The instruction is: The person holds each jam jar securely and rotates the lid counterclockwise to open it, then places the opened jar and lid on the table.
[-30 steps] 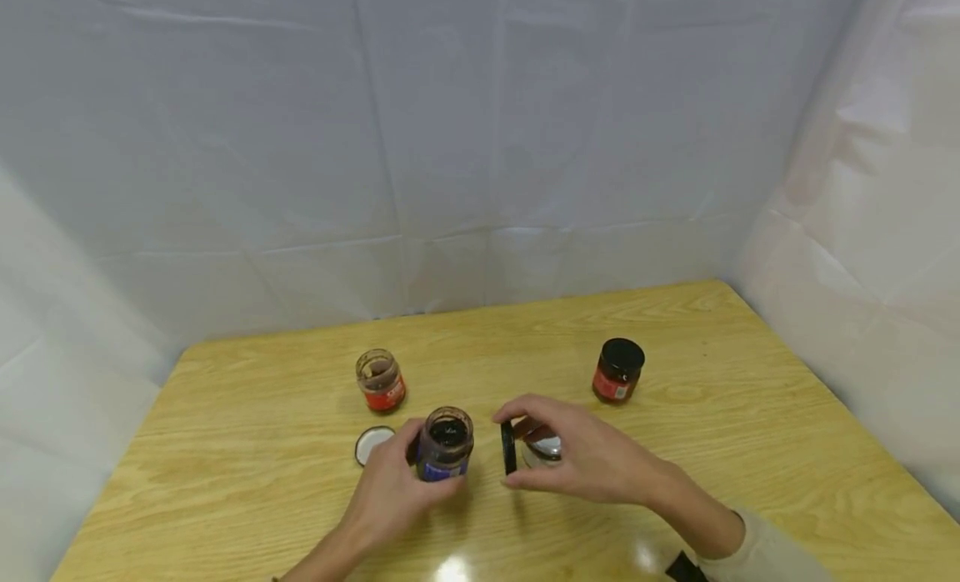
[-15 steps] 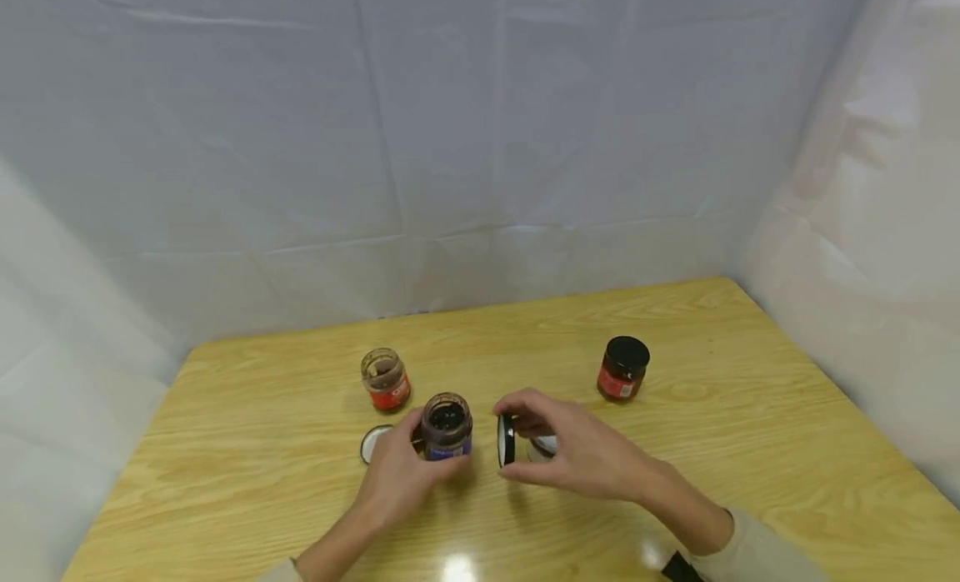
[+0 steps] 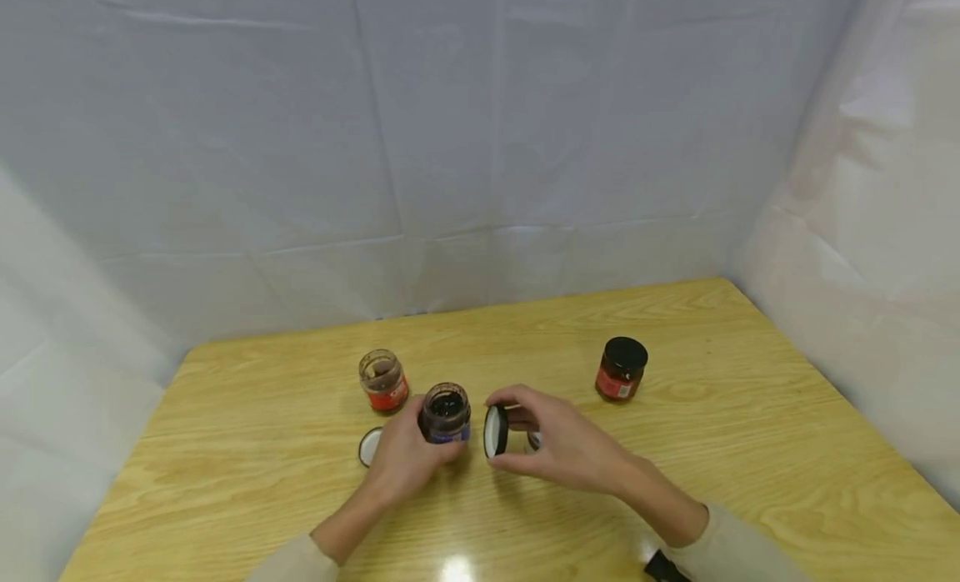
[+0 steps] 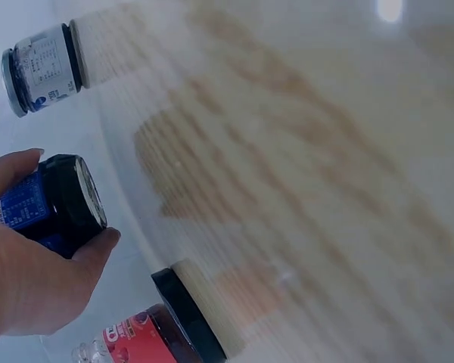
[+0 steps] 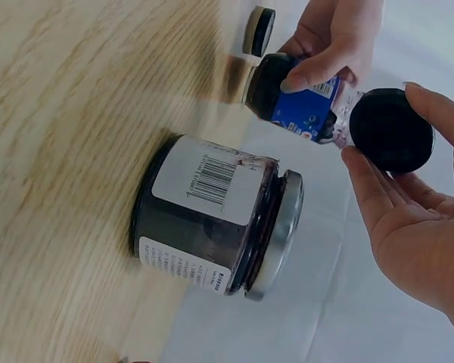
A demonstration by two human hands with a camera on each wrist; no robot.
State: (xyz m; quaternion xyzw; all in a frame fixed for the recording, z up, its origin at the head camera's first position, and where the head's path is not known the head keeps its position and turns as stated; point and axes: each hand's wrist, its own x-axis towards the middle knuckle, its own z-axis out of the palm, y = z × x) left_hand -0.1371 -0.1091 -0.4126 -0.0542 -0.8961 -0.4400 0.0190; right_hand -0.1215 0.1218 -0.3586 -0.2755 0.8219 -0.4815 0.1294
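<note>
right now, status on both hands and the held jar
Left hand grips blue-label jar, mouth uncovered. Right hand pinches black lid, apart from jar. Nothing seen between.

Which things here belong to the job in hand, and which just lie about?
In use, judging by the grip:
Blue-labelled open glass jar, in the left hand
Round, white-lined black lid, in the right hand

Apparently just lying about:
Red-labelled open glass jar
Round black-rimmed lid, white side up
Red-labelled glass jar, black lid on
White-labelled glass jar, silver lid on
</note>
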